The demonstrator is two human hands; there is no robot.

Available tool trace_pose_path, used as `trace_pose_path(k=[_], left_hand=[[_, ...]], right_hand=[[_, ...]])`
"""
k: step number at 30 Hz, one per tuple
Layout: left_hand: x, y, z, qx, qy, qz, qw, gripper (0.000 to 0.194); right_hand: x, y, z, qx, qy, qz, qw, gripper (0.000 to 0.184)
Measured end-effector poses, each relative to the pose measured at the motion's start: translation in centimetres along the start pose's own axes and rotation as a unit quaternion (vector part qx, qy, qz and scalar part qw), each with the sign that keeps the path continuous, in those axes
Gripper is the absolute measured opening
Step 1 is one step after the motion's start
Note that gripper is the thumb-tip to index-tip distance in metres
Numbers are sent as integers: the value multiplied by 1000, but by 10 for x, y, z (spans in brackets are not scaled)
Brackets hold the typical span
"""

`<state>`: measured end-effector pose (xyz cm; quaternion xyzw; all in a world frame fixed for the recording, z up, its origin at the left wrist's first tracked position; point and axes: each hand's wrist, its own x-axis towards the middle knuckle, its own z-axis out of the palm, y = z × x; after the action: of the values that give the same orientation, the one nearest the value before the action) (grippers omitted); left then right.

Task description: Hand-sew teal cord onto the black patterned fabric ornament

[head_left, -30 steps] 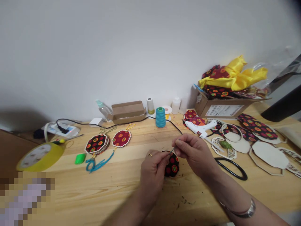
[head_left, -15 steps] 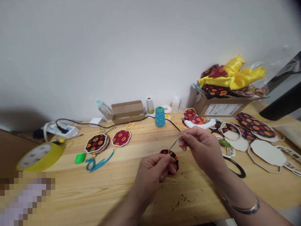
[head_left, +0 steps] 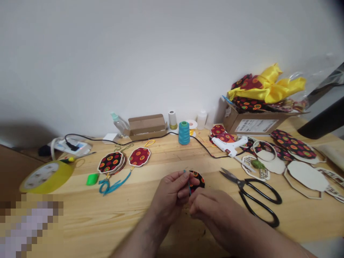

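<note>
Between thumb and forefinger, my left hand [head_left: 172, 188] pinches a thin blue cord [head_left: 189, 188]; its end pokes up over the fingertips. My right hand [head_left: 212, 208], lower and closer to me, is closed at the cord's lower stretch, fingertips partly hidden. Behind both hands a round black patterned fabric piece [head_left: 198, 178] lies on the table, partly covered by them. Black-handled scissors [head_left: 242, 184] rest with blades apart, right of my right hand. The blue thread spool [head_left: 184, 133] stands upright further back.
Finished-looking fabric ornaments [head_left: 139, 157] with cords lie at left, near a green block [head_left: 92, 179] and a yellow tape roll [head_left: 48, 175]. A white glue gun [head_left: 229, 146], wooden cutouts [head_left: 306, 173] and a cardboard box [head_left: 252, 123] of fabric occupy the right.
My right hand has come down and toward me from above the fabric piece, drawing the cord downward. My left hand has shifted slightly left. The scissors are now uncovered.
</note>
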<state>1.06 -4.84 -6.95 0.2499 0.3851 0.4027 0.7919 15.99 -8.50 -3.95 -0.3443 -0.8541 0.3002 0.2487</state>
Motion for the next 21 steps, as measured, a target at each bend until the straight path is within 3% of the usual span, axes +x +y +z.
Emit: trace_pose_path(k=[9,13,16,18,19,21], left_hand=[[3,1,2,5,61,53,997,22],[2,0,2,36,67,68,995,21],[2,1,1,104,98,93,985,27],[1,4,0,213,136,133,958,34],[1,5,-1,288,162,168,929,37],[-1,8,-3,442,223,265,827,41]], right_hand=[[-18,7,21,-68,-99,0,993,19],[-19,7,24,-78,-99,5,992,20],[-20,1,15,-54,-77,19,995,23],[-20,-1,4,-25,-42,43,998,23],[-19,-2,-3,-10,-16,52,998,22],[-18,1,-15,16,49,51,997,19]])
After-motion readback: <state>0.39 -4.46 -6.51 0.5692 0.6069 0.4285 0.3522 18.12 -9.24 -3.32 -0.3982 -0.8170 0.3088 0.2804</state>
